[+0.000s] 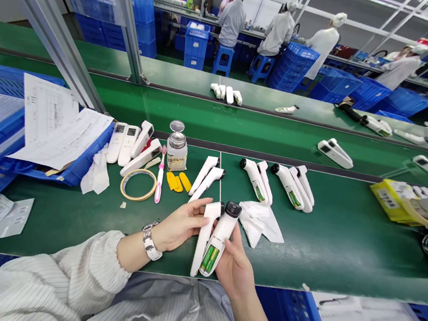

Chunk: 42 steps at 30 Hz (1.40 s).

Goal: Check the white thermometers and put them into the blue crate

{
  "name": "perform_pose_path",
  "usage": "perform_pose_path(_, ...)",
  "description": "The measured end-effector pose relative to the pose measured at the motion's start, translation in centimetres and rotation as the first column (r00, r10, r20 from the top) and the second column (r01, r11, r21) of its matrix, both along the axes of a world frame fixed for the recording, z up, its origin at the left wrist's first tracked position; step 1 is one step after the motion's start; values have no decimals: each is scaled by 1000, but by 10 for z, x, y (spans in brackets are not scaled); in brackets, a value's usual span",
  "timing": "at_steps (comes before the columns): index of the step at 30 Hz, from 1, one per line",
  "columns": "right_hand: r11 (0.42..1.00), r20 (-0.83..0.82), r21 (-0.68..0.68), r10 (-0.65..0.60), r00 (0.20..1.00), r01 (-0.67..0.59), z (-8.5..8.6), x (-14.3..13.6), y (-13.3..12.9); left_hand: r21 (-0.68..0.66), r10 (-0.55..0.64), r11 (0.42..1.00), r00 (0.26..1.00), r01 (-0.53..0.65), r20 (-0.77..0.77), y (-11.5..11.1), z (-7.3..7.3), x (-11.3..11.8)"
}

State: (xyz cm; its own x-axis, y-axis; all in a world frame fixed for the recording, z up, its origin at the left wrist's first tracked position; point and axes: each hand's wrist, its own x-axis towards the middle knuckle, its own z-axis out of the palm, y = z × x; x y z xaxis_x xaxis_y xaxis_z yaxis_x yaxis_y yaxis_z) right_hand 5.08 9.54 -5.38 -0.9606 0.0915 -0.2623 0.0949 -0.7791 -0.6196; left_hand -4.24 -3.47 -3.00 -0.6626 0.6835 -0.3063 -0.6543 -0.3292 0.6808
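My left hand (182, 225), with a white watch at its wrist, is closed on a white handheld infrared thermometer (206, 237). Beside it, my right hand (239, 263) grips a second thermometer (224, 229) whose battery bay is uncovered, showing green batteries (210, 258). The two bodies stand side by side just above the table's front edge. Just past my left hand lie two more white thermometers (206, 185). A crumpled white cloth (261, 222) rests near my right hand. Farther right are two groups of thermometers (254, 180), some with batteries visible.
Left of the hands are a tape roll (136, 198), a pink toothbrush (161, 174), yellow pieces (178, 182) and a metal-topped bottle (177, 154). Papers (61, 132) lie over a blue bin (75, 174). A yellow package (390, 202) sits right. Co-workers (232, 21) are beyond the belt.
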Motion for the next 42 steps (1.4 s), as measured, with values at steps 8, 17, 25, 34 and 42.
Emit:
perform_pose_path(8,972,67,201,-141,988,125,-1,1,-3,-46,-70,997,996,68,-61,1,-6,-1)
perform_pose_path(17,888,-67,450,-72,995,95,-13,4,-6,-141,9,990,996,-22,-90,1,0,2)
perform_pose_path(25,861,-193,484,-70,979,157,-12,4,-12,-22,78,997,994,-76,78,5,2,0)
perform_pose_path(34,876,-178,464,-54,982,133,-10,5,-12,-13,77,997,991,-76,111,4,4,1)
perform_pose_path(42,916,-79,394,-51,996,78,-5,1,-11,-80,44,996,999,-45,-18,2,3,6)
